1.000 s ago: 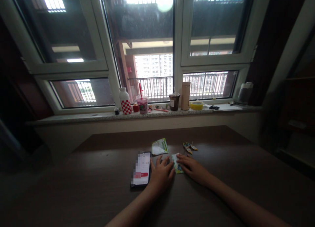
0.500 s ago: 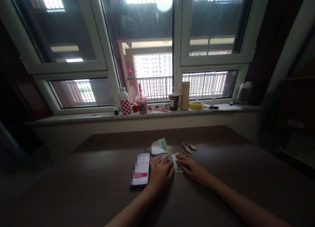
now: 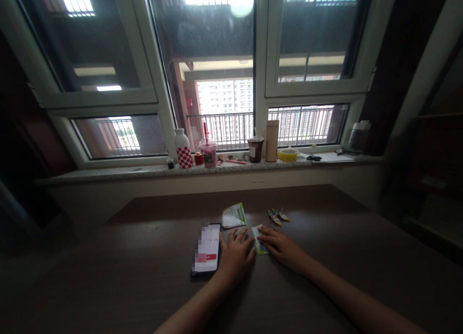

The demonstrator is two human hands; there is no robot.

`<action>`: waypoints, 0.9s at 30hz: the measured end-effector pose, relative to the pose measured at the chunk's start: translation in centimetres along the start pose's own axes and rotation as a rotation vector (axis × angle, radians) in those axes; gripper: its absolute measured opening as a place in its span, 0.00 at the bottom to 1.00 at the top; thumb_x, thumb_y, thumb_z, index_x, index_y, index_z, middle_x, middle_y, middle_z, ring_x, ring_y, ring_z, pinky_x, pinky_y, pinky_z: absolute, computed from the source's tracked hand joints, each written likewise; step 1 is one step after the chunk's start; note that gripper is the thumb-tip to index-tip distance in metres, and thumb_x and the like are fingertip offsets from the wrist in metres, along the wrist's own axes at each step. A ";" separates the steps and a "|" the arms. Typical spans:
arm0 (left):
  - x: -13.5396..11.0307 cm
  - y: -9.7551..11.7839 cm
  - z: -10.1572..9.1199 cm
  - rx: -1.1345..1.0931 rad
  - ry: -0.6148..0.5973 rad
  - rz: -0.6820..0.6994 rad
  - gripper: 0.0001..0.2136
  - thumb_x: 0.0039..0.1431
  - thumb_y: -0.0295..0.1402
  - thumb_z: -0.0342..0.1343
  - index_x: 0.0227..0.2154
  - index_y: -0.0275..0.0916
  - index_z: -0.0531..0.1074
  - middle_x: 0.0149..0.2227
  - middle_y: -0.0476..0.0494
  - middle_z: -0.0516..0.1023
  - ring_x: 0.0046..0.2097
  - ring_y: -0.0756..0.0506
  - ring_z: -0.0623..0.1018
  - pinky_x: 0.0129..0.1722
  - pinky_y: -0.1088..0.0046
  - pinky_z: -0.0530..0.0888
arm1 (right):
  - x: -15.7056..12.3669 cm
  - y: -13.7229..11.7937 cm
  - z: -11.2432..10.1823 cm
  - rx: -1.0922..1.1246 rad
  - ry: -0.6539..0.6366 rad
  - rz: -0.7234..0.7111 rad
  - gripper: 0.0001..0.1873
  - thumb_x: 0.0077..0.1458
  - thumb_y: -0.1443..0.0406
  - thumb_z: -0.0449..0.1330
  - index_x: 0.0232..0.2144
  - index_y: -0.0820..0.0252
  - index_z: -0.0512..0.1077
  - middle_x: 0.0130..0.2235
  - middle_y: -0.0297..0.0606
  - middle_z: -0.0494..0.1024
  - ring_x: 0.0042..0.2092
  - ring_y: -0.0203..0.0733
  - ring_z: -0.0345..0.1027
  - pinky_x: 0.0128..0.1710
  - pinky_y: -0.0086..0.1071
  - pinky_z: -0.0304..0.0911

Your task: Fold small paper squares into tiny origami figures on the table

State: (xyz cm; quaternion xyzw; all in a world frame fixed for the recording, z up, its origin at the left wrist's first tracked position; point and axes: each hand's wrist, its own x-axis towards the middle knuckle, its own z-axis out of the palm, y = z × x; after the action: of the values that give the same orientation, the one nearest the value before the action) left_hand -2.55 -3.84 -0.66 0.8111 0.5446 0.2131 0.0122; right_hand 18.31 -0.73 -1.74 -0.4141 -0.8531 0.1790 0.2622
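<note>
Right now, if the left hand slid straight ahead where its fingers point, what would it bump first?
Probably the green and white paper lying on the table just beyond the left hand. The two look close together, though depth is hard to judge.

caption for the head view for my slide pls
Right hand rests on a small folded paper, left hand flat beside it, next to a lit phone on the dark table.
</note>
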 end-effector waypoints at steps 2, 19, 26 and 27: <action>0.0 0.0 0.0 0.001 0.001 0.002 0.14 0.64 0.41 0.50 0.50 0.54 0.72 0.62 0.48 0.66 0.64 0.32 0.59 0.61 0.30 0.45 | 0.0 -0.1 0.0 -0.011 -0.006 0.008 0.19 0.63 0.63 0.51 0.54 0.53 0.72 0.63 0.43 0.65 0.65 0.48 0.57 0.65 0.50 0.49; 0.1 0.2 -0.3 -0.011 0.038 -0.025 0.12 0.63 0.38 0.51 0.47 0.51 0.74 0.62 0.47 0.67 0.63 0.32 0.61 0.61 0.31 0.46 | -0.1 0.1 0.1 -0.033 -0.009 -0.003 0.20 0.61 0.65 0.52 0.54 0.51 0.72 0.63 0.42 0.66 0.65 0.47 0.57 0.65 0.47 0.50; 0.2 0.2 -0.4 0.018 0.031 -0.019 0.14 0.63 0.38 0.52 0.50 0.51 0.72 0.61 0.45 0.68 0.63 0.32 0.61 0.61 0.31 0.47 | 0.0 0.0 0.1 -0.015 -0.002 0.008 0.20 0.61 0.65 0.52 0.53 0.50 0.73 0.63 0.41 0.66 0.64 0.48 0.57 0.65 0.48 0.49; 0.2 0.1 -0.4 0.024 0.028 -0.006 0.14 0.63 0.38 0.52 0.51 0.51 0.71 0.61 0.45 0.68 0.64 0.33 0.61 0.61 0.31 0.47 | 0.0 0.0 0.1 -0.014 -0.006 0.010 0.20 0.61 0.65 0.52 0.53 0.50 0.73 0.62 0.41 0.66 0.64 0.48 0.57 0.65 0.48 0.49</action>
State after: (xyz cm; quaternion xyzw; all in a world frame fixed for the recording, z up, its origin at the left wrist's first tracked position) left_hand -2.51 -3.76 -0.17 0.8065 0.5497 0.2178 -0.0046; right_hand 18.23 -0.77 -1.83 -0.4195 -0.8531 0.1754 0.2558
